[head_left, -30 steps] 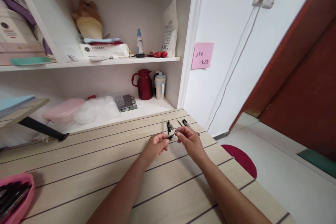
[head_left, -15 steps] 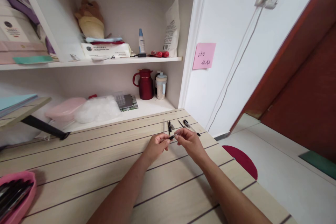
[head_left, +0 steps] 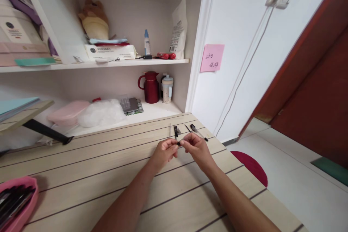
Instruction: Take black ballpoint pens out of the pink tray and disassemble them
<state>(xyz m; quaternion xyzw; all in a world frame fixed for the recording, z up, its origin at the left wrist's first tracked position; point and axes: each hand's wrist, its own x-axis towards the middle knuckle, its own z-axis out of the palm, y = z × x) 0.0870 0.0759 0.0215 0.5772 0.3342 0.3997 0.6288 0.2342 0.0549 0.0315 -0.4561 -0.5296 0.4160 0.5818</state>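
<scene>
Over the wooden tabletop (head_left: pixel 108 174), my left hand (head_left: pixel 165 151) pinches a small black pen part (head_left: pixel 178 143) between thumb and fingers. My right hand (head_left: pixel 197 148) meets its far end with thumb and fingertips closed; whatever lies in that pinch is mostly hidden. Just beyond my hands are a thin clear pen tube (head_left: pixel 170 129), a black pen piece (head_left: pixel 175 131) with a cap beside it, a short dark slim piece (head_left: pixel 187 128) and a clear pen with black ends (head_left: pixel 199 133).
A pink pen case (head_left: pixel 34 195) full of dark pens sits at the near left. Behind the table, shelves hold a red jug (head_left: pixel 151 87), a pale cup (head_left: pixel 167 90) and a white fluffy bundle (head_left: pixel 102 113). The wall with a pink note (head_left: pixel 212 58) rises at right.
My two hands have drawn slightly closer together, so less of the black pen part shows between them. The pen pieces on the table have stayed put.
</scene>
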